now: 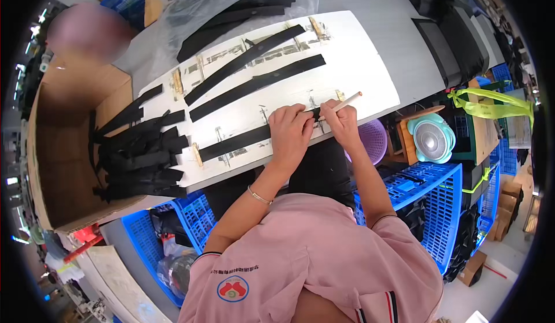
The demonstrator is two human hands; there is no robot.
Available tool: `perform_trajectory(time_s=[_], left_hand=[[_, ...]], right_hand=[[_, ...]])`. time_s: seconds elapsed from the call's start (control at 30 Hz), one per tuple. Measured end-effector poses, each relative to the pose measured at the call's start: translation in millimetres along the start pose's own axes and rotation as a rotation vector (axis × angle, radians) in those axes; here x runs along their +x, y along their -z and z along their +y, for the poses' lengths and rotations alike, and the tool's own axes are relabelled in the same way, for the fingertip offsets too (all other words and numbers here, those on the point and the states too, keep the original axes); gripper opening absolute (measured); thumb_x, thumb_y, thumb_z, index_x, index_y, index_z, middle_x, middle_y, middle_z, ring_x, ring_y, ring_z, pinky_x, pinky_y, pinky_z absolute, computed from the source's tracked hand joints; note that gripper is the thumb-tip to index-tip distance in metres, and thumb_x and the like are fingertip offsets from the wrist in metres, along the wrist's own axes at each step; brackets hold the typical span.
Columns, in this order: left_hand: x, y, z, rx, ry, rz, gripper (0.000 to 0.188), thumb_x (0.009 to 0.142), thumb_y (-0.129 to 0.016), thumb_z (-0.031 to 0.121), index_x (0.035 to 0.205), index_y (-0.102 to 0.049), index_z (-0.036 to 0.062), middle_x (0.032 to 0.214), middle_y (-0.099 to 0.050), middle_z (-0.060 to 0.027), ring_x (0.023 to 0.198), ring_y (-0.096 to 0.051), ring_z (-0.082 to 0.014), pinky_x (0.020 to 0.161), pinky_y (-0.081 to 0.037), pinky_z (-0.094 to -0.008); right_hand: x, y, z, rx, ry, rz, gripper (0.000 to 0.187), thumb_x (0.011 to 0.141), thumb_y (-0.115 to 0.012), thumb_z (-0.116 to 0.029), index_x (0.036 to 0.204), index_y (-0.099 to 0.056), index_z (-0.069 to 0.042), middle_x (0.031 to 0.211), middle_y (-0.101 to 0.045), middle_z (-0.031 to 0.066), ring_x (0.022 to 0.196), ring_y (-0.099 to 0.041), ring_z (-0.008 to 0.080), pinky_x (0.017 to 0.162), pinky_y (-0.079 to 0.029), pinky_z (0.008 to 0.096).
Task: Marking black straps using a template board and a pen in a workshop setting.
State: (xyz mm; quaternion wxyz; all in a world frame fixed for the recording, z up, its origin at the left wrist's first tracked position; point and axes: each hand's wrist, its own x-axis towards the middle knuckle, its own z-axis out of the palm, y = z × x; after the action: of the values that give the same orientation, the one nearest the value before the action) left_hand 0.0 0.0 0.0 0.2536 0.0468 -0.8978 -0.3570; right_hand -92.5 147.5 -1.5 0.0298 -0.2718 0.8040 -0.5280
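Note:
A black fabric strip (240,143) lies along the near edge of a white board (370,68). My left hand (290,137) holds it down against the board, fingers bent and close together over its right part. Just to the right, my right hand (342,123) grips a pale pencil (351,100), its upper end slanting up and right. The pencil's tip is hidden by the fingers, near the strip's right end. Two more black strips, a middle one (257,87) and a far one (243,64), lie slantwise on the board. Tape pieces and dark smudges mark its surface.
A cardboard box (49,167) stands at the left, beside a pile of black strips (141,155). Behind the board is a clear plastic bag (199,16) with more black strips. Blue crates (445,207), a purple basket (373,141) and a turquoise fan (431,138) sit below the table's right side.

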Motion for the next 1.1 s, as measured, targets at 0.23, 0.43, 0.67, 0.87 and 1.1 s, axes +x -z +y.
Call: perform_trajectory(time_s=[0.23,0.43,0.67,0.87,1.1], left_hand=[[-12,9,5,0.090,-0.039,0.001,0.036,0.089,-0.073,0.014,0.125,-0.070,0.0102,0.136,-0.061,-0.0088,0.125,-0.053,-0.0329,0.110,-0.033,-0.0519],[-34,29,-3,0.200,0.076,-0.156,0.042,0.100,-0.063,0.022,0.142,-0.061,0.0138,0.156,-0.046,-0.0139,0.150,-0.033,-0.0365,0.117,-0.010,-0.0729],[39,37,-52,0.105,0.059,-0.153,0.042,0.102,-0.062,0.025,0.140,-0.060,0.0091,0.157,-0.044,-0.0202,0.152,-0.033,-0.0385,0.120,-0.006,-0.0715],[-7,107,-66,0.259,0.120,-0.010,0.051,0.090,-0.058,0.002,0.140,-0.061,0.0100,0.157,-0.046,-0.0176,0.153,-0.031,-0.0382,0.122,-0.003,-0.0678],[-71,198,-128,0.669,0.332,0.178,0.028,0.090,-0.064,0.001,0.115,-0.072,0.0065,0.141,-0.061,-0.0141,0.145,-0.044,-0.0357,0.125,-0.012,-0.0612]], right_hand=[[-2,2,1,0.038,0.032,0.021,0.026,0.099,-0.059,-0.013,0.078,-0.066,0.001,0.065,-0.064,0.0091,0.058,-0.063,0.0201,0.056,-0.046,0.0335],[-12,-1,-1,0.191,-0.103,0.145,0.031,0.103,-0.058,-0.016,0.081,-0.069,0.003,0.068,-0.063,0.0033,0.063,-0.056,0.0084,0.058,-0.044,0.0271],[-11,-10,1,0.265,-0.123,0.269,0.026,0.105,-0.061,-0.017,0.087,-0.070,0.000,0.074,-0.065,0.0006,0.062,-0.052,0.0045,0.057,-0.040,0.0218],[-12,-4,2,0.227,-0.152,0.260,0.026,0.105,-0.061,-0.017,0.088,-0.071,0.000,0.074,-0.065,0.0001,0.063,-0.052,0.0042,0.057,-0.040,0.0215],[-8,-7,-4,0.248,-0.159,0.259,0.027,0.104,-0.061,-0.016,0.088,-0.072,0.002,0.076,-0.067,0.0010,0.066,-0.056,0.0057,0.062,-0.046,0.0221]])
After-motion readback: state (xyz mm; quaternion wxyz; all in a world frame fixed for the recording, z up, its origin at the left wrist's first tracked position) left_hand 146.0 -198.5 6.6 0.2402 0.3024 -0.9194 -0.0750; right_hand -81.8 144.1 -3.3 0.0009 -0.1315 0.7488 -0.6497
